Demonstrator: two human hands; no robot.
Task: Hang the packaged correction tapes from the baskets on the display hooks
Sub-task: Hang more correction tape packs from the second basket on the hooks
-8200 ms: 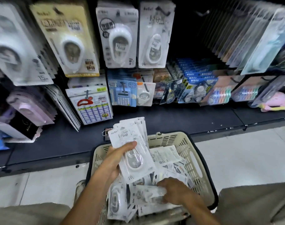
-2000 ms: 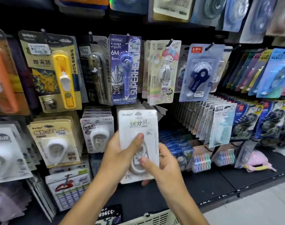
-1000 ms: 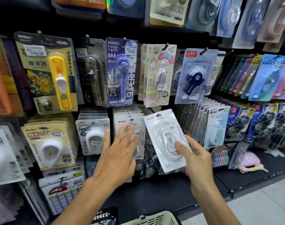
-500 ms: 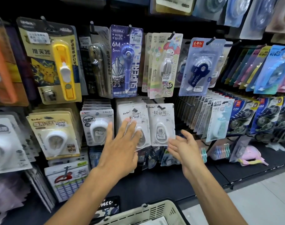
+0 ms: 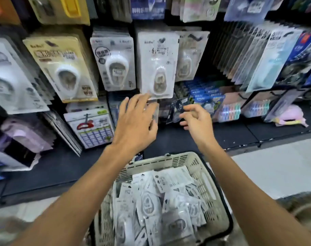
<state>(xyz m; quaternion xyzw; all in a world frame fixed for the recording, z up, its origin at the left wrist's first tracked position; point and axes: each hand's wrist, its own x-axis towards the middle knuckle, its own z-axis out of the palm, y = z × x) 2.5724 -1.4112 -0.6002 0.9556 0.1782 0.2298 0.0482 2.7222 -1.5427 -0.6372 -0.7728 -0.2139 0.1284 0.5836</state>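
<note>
- White card backs under clear plastic blisters make up the packaged correction tapes [image 5: 157, 201] heaped in your beige basket [image 5: 200, 167]; each blister holds a small rounded white dispenser, and the packs lie criss-crossed at all angles.
- Two more of the same white packs hang on the display hooks above your hands: the front one [image 5: 158, 64] faces you squarely, and the second pack [image 5: 190, 55] hangs just beside it on its right, partly tucked behind.
- Your left hand [image 5: 135, 125] floats below the front pack with fingers spread and straight, holding nothing; its fingertips sit close to the pack's bottom edge, and you cannot tell whether they touch.
- Your right hand [image 5: 197, 121] hangs loosely curled beside it, also empty.
- Compared with half a second ago, both hands have dropped away from the hung packs, and your view has tipped down so the basket fills the lower part.
- Motion blur smears most print; "BoBo" reads faintly at the top of the front pack, and little else is legible.
</note>
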